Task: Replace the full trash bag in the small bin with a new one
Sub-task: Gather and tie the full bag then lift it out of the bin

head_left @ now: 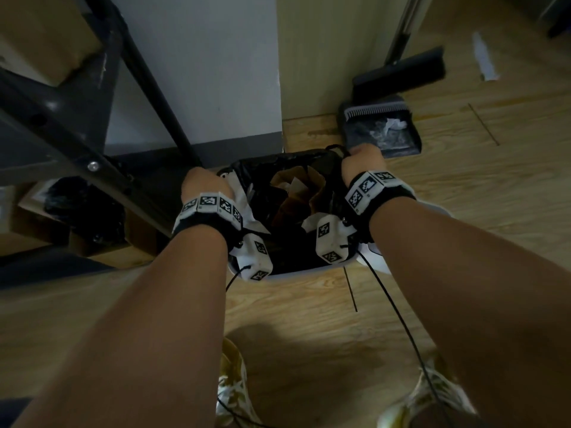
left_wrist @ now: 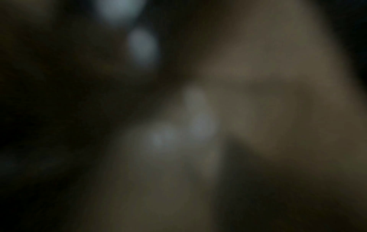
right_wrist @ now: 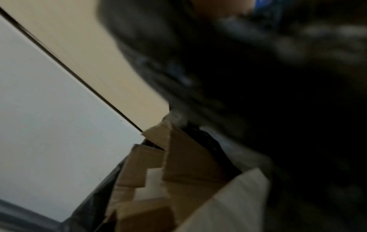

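Note:
A small white bin point(head_left: 296, 274) stands on the wooden floor against the wall, lined with a black trash bag point(head_left: 278, 162). Torn brown cardboard point(head_left: 309, 180) and white paper fill the bag. My left hand point(head_left: 204, 183) is curled on the bag's left edge, its fingers hidden behind the hand. At the far right corner my right hand point(head_left: 363, 159) grips the bag's edge, a black loop showing above the knuckles. The right wrist view shows cardboard point(right_wrist: 188, 164) and dark bag plastic point(right_wrist: 258, 109) close up. The left wrist view is dark blur.
A black metal frame point(head_left: 77, 118) slants over the floor at the left, with cardboard boxes point(head_left: 40, 223) beneath it. A dustpan point(head_left: 383, 131) with debris and a broom point(head_left: 401, 72) stand just behind the bin to the right. My shoes point(head_left: 234, 393) are below.

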{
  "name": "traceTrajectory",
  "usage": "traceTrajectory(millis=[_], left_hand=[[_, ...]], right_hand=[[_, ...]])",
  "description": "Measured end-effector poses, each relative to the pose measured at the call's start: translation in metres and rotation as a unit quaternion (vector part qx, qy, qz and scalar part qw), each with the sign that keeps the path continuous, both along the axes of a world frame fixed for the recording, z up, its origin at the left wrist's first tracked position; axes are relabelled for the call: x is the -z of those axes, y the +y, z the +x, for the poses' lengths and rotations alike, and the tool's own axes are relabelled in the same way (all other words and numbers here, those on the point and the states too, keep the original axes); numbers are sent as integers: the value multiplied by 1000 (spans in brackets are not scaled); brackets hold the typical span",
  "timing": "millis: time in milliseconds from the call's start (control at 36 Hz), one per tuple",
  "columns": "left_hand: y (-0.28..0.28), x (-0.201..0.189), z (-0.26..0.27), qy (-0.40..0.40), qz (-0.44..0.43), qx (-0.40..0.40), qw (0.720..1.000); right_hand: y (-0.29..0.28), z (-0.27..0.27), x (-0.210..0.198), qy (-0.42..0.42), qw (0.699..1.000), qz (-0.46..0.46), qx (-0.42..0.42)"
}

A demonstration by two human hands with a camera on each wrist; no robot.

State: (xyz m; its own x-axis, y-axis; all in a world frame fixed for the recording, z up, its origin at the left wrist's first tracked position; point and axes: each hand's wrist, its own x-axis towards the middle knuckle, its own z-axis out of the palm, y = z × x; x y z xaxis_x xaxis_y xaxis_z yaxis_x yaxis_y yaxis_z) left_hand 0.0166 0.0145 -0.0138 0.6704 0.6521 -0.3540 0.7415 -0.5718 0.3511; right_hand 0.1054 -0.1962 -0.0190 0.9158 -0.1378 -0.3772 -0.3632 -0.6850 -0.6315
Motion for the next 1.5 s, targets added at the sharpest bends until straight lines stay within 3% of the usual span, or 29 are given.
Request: traceTrajectory(millis=[167, 361, 583, 778, 917, 1083, 1167, 1250, 1333, 1500], left_hand=[[-4, -12, -7, -44, 9, -2, 999], [-12, -18, -18, -97, 9, -5, 995], [-18, -33, -42, -149, -11, -10, 989], [-17, -34, -60, -102, -5, -19, 995], [-9, -22, -66, -103, 12, -46, 994], [4, -11, -67, -94, -5, -96, 991], [11, -4, -64, -64, -39, -105, 992], [15, 4, -63, -33, -67, -90, 993], [14, 11, -64, -8, -66, -39, 997], [12, 16, -55, 12, -91, -47, 995]], right_hand=[[7, -11, -23, -78, 995, 58, 12], [10, -25, -55, -100, 991, 86, 3], [-1, -53, -65, -91, 995, 42, -12], [-6, -78, -57, -14, 989, -79, -127], [10, -79, -62, -32, 970, -164, -175], [42, -67, -61, -82, 955, -196, -204], [55, -59, -49, -57, 954, -196, -219], [66, -55, -32, -11, 955, -205, -213], [71, -53, -21, -33, 951, -222, -211], [82, -51, -12, -31, 941, -266, -209]])
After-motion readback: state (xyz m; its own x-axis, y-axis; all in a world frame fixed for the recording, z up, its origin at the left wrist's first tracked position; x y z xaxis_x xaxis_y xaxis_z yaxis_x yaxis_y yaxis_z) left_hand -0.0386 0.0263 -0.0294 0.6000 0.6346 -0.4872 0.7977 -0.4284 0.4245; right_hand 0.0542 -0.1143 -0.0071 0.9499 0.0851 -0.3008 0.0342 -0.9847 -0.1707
